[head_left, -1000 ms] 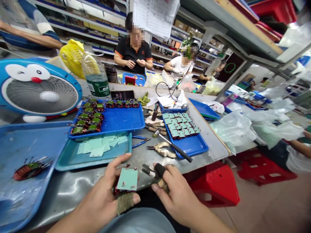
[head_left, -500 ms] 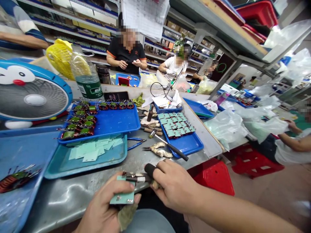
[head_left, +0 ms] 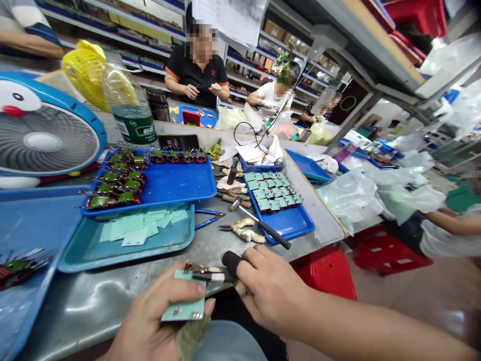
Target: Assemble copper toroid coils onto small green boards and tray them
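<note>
Now | left hand (head_left: 154,321): clamped on pale green board (head_left: 183,303), held just over the steel workbench (head_left: 93,306) edge | right hand (head_left: 272,286): closed round black-handled pliers (head_left: 210,275), nose at board's top edge, bite on wire leads (head_left: 188,267) unclear | risk: slipping pliers could bend leads or nick left fingers

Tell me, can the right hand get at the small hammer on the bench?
Probably yes. The right hand lies close to the hammer's black handle with nothing between them, though it holds pliers that it would likely have to put down first.
</note>
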{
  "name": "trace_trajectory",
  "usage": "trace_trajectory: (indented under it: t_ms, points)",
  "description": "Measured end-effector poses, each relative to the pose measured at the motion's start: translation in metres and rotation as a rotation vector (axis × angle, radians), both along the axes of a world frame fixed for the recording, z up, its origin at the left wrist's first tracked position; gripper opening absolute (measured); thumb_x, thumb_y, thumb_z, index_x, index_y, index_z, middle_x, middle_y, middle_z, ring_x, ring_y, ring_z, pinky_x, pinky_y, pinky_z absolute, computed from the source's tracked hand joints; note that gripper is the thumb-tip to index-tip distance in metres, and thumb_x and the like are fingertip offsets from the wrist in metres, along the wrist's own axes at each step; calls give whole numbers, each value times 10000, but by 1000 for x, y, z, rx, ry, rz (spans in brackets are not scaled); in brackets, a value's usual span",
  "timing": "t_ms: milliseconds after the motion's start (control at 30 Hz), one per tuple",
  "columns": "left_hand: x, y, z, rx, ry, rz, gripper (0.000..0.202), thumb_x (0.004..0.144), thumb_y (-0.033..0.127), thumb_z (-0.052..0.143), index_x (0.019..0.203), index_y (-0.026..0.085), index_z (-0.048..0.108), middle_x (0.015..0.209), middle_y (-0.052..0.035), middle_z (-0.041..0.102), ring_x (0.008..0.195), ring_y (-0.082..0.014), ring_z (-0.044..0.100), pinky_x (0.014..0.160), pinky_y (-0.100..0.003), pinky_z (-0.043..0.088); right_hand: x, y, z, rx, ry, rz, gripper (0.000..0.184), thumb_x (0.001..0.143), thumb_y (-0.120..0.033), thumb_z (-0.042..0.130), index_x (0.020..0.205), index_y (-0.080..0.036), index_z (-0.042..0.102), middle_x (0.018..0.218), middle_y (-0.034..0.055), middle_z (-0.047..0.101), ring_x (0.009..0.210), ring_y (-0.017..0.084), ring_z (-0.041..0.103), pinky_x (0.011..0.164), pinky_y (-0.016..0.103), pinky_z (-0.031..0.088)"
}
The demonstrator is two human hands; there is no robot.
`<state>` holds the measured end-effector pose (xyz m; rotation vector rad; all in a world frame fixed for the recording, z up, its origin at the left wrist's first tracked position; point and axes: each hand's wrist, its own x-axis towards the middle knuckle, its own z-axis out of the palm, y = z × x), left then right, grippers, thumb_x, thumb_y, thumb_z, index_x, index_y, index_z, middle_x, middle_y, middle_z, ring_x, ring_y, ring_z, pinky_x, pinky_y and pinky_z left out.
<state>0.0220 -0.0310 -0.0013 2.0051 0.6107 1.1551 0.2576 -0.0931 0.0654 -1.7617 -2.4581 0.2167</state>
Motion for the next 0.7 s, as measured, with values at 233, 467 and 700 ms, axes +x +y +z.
trace_trajectory:
  t_ms: [233, 467, 700]
  points:
    - [2, -2, 24, -27, -50, -55, 339, 827, 46, 730, 1025, 310, 649, 935, 13, 696, 792, -166, 727, 623, -230, 580, 7, 2, 20, -216, 205, 35, 141, 800, -147, 598, 893, -238, 543, 872, 20, 615, 780, 207, 546, 725, 322, 411]
    - [-7, 6, 14, -151, -35, -86, 330, 829, 118, 780, 1038, 343, 659, 901, 13, 729, 720, -181, 739, 608, -248, 588, 7, 8, 17, -455, 703, -106, 111, 884, -241, 721, 940, -214, 630, 891, -18, 618, 793, 150, 554, 703, 253, 420]
    - [13, -6, 24, -832, -164, 182, 723, 803, 541, 869, 1403, 334, 524, 1004, -27, 781, 910, -227, 784, 849, -294, 643, -54, -2, -77, -326, 1799, -400, 530, 919, -304, 814, 1376, -239, 554, 945, -38, 683, 845, 121, 646, 833, 263, 498]
